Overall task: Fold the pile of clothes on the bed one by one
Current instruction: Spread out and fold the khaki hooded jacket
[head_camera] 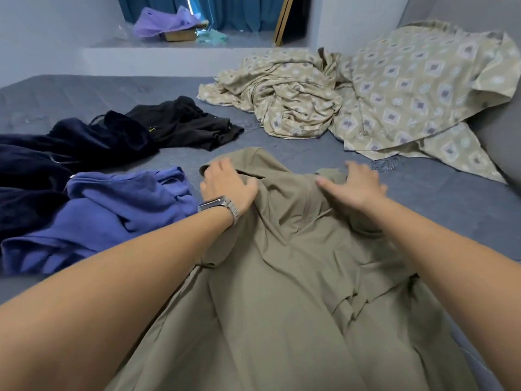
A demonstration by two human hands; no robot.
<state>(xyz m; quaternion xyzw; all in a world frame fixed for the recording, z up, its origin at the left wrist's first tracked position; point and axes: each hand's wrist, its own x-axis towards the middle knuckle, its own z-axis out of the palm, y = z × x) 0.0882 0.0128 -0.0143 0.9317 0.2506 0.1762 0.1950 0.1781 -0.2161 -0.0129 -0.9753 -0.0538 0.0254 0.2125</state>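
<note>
Both hands lay flat on the olive-green garment (282,263). The left hand (225,187) rested near its far left corner with the fingers spread and relaxed, pinching nothing that could be seen. The right hand (355,184) pressed down on the far right part with straight, splayed fingers. Both bare forearms reached forward over the cloth.

The grey-blue bed (451,198) filled most of the view and bore everything else. The olive-green garment was spread down the middle of it, from the near edge of the view to just past the hands, creased and rumpled under the arms, with a fold turned over at the far left corner.

At the far right lay a large beige patterned sheet (394,88), bunched in the middle and riding up against the grey surface at the right. On the left, a dark navy garment (56,153) lay crumpled at the edge of the view. Just in front of it lay a blue garment (112,215), also unfolded, its right edge near the left wrist. Beyond these two lay a black garment (183,122), touching the navy one and well apart from the olive one.

On the ledge beyond the bed, before the teal curtain (242,12), a purple cloth (160,24) was draped over a box.

A metal mesh watch (222,207) circled the left wrist.
</note>
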